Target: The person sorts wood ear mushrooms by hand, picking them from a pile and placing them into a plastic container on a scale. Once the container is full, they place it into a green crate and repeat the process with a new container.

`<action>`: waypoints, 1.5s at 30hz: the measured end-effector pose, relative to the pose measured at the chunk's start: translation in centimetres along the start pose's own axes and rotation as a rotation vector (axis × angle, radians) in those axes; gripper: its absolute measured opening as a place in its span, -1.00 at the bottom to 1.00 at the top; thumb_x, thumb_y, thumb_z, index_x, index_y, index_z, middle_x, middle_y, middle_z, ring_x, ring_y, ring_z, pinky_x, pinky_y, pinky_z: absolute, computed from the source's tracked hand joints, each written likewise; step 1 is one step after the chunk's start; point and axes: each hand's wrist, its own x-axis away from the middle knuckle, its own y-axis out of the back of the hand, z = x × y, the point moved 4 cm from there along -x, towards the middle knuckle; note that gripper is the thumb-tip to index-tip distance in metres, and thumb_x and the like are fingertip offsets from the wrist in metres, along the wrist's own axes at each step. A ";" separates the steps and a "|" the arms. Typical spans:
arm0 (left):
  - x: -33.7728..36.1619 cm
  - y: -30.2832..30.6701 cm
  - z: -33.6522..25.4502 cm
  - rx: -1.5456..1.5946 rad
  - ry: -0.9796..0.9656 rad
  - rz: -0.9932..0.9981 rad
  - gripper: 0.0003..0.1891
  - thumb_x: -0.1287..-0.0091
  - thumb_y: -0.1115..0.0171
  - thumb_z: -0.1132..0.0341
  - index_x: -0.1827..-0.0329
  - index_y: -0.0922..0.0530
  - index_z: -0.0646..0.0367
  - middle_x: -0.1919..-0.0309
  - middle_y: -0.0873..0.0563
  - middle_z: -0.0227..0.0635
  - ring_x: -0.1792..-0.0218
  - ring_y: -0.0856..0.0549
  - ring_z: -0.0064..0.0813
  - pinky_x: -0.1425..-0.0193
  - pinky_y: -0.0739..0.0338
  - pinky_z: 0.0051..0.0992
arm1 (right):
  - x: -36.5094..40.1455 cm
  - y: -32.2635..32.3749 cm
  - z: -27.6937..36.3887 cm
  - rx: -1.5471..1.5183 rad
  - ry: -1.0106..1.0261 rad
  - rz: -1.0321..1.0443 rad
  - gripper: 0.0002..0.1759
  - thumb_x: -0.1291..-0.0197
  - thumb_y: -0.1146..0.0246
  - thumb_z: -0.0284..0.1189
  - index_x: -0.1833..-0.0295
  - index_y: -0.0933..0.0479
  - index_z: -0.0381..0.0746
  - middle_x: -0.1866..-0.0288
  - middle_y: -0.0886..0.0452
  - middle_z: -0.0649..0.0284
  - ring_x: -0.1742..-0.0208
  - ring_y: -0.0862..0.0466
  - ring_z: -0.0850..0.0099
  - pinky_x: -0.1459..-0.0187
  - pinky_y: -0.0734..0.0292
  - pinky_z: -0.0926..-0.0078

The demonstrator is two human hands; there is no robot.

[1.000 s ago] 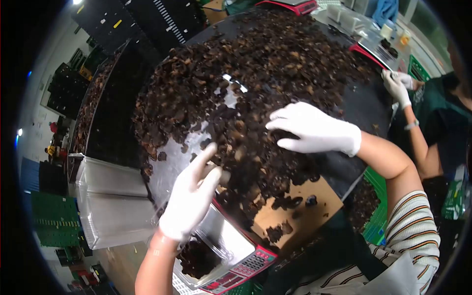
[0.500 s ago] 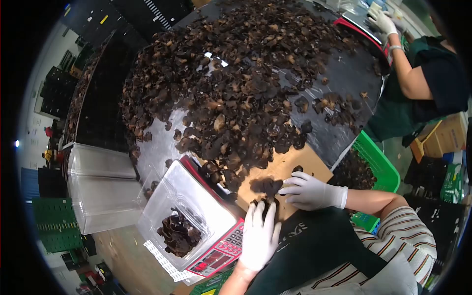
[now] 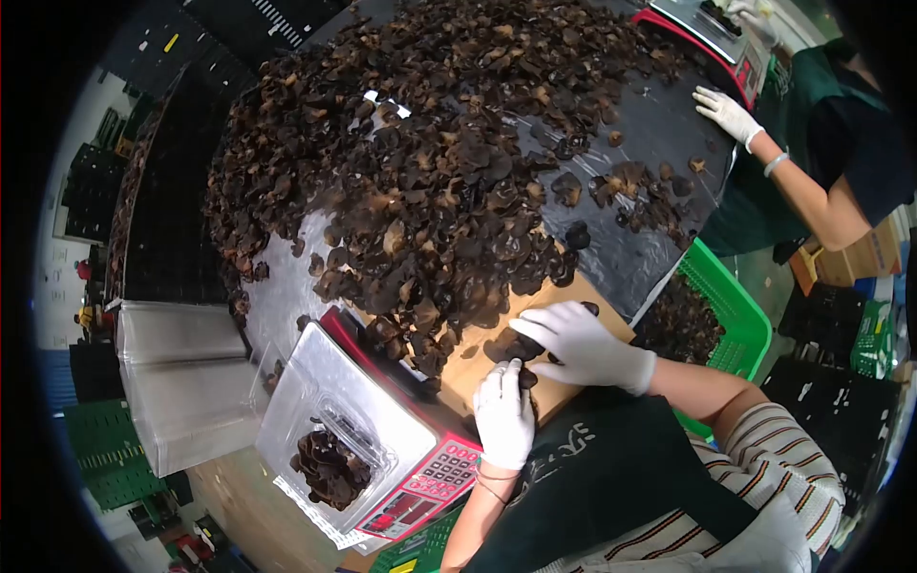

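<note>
My left hand (image 3: 504,413), in a white glove, has its fingers curled over a dark wood ear mushroom (image 3: 526,379) at the cardboard's near edge. From the right, my gloved right hand (image 3: 594,350) closes its thumb and fingers around another wood ear mushroom (image 3: 503,346), right beside the left fingertips. Both hands work low over a brown cardboard sheet (image 3: 457,377). To the left stands a red and white digital scale (image 3: 447,466). On its pan sits a clear plastic tub (image 3: 361,420) with a clump of wood ear mushrooms (image 3: 330,466) inside.
A large heap of wood ear mushrooms (image 3: 430,162) covers the plastic-lined table (image 3: 659,124). Stacked clear tubs (image 3: 186,382) stand at left. A green crate (image 3: 750,329) holds more mushrooms at right. Across the table, a co-worker's gloved hand (image 3: 728,116) rests near a second scale (image 3: 688,38).
My right hand has moved left over the mushroom, closer to my left hand. The co-worker has lowered one hand to the table edge. The view has shifted slightly.
</note>
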 end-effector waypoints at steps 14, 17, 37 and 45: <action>-2.0 2.5 0.0 0.785 0.410 -0.032 -0.33 -0.07 -0.41 0.60 -0.30 -0.36 0.31 -0.20 -0.48 -0.18 -0.24 -0.45 -0.38 -0.35 -0.34 -0.37 | -0.4 1.2 0.1 -0.638 -0.202 0.050 -0.73 -0.02 -0.32 -0.61 0.10 -0.53 -0.24 0.18 -0.62 0.19 0.14 -0.64 0.23 0.16 -0.52 0.43; -1.7 2.6 -0.2 0.892 0.444 -0.101 -0.42 -0.10 -0.42 0.56 -0.23 -0.44 0.36 -0.08 -0.60 -0.17 -0.10 -0.57 -0.42 -0.21 -0.47 -0.44 | -0.2 1.4 0.1 -0.655 -0.217 0.038 -0.74 0.00 -0.35 -0.60 0.13 -0.55 -0.25 0.18 -0.64 0.19 0.15 -0.65 0.25 0.16 -0.53 0.46; -2.0 0.4 -0.9 -0.125 0.049 0.183 -0.45 -0.16 -0.35 0.27 -0.23 -0.46 0.20 0.03 -0.55 -0.05 0.02 -0.52 -0.09 -0.09 -0.42 -0.19 | 3.0 3.7 -4.1 -0.031 -0.175 0.008 -0.75 -0.04 -0.31 -0.45 0.12 -0.55 -0.21 0.28 -0.55 0.19 0.24 -0.60 0.18 0.17 -0.54 0.29; -3.6 1.4 -1.4 0.022 0.073 -0.042 -0.39 -0.19 -0.34 0.33 -0.32 -0.38 0.26 -0.07 -0.54 -0.02 -0.12 -0.52 -0.05 -0.29 -0.36 -0.23 | 3.4 2.2 -6.3 -1.083 -0.744 0.042 -0.81 -0.29 -0.18 -0.49 0.03 -0.54 -0.33 0.30 -0.63 0.34 0.33 -0.61 0.63 0.28 -0.54 0.61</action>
